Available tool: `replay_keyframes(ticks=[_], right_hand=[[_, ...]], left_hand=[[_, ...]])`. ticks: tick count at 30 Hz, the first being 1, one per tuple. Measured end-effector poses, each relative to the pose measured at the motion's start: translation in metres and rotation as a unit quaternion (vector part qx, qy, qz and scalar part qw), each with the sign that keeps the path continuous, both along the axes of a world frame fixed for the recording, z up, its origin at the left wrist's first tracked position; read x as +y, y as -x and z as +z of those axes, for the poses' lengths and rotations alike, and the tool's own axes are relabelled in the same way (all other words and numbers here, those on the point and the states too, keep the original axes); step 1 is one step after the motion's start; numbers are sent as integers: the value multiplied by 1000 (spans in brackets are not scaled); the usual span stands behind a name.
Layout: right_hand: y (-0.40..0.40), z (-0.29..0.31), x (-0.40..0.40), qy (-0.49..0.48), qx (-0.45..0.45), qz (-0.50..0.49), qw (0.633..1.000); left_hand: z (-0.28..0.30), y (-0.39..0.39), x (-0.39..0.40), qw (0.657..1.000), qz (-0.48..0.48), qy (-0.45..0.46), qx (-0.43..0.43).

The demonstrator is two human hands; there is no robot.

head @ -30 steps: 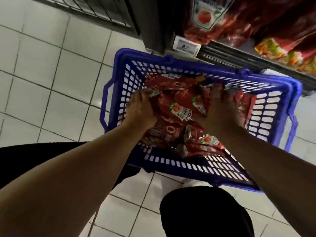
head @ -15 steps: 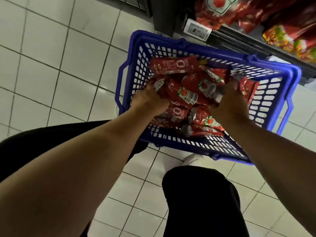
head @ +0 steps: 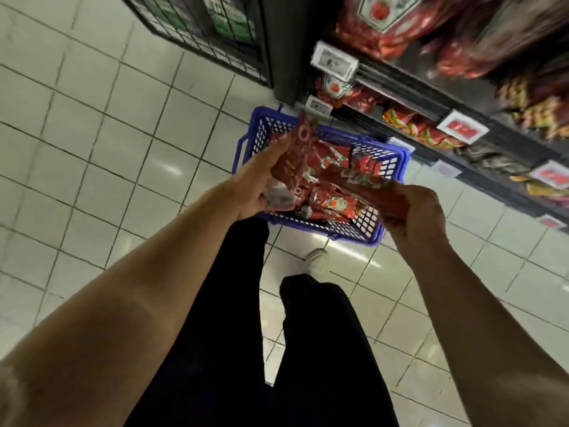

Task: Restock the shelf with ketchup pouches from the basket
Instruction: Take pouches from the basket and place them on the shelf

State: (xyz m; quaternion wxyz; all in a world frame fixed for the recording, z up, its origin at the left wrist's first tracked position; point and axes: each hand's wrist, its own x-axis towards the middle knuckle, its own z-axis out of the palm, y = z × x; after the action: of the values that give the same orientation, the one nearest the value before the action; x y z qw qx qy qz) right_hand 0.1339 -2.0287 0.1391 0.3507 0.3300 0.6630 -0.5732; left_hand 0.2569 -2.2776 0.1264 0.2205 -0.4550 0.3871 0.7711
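— While the blue lattice basket point(head: 374, 232) sits on the tiled floor, where are the pouches?
— My left hand point(head: 258, 186) grips a glossy red pouch point(head: 295, 161) pointing upward; my right hand point(head: 412, 211) clutches another pouch point(head: 369, 186) lying crosswise.

My forearms point(head: 172, 291) are bare, with no sleeves or watch showing. I wear black trousers point(head: 228, 349), plain and dark down both legs, and a white shoe point(head: 317, 262) pokes out below my right knee.
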Motion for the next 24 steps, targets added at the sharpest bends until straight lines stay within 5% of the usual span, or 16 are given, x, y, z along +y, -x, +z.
replay_keyframes(ticks=[3, 12, 18, 24], right_hand=[[3, 74, 19, 137, -81, -12, 987], [4, 236, 62, 414, -70, 174, 891], [14, 308, 69, 422, 23, 146, 894], [26, 376, 70, 325, 162, 142, 921]], left_hand=[[76, 6, 18, 996, 79, -29, 24], [254, 28, 74, 957, 163, -119, 208], [317, 42, 105, 952, 114, -112, 262], [385, 63, 118, 932, 83, -41, 350]])
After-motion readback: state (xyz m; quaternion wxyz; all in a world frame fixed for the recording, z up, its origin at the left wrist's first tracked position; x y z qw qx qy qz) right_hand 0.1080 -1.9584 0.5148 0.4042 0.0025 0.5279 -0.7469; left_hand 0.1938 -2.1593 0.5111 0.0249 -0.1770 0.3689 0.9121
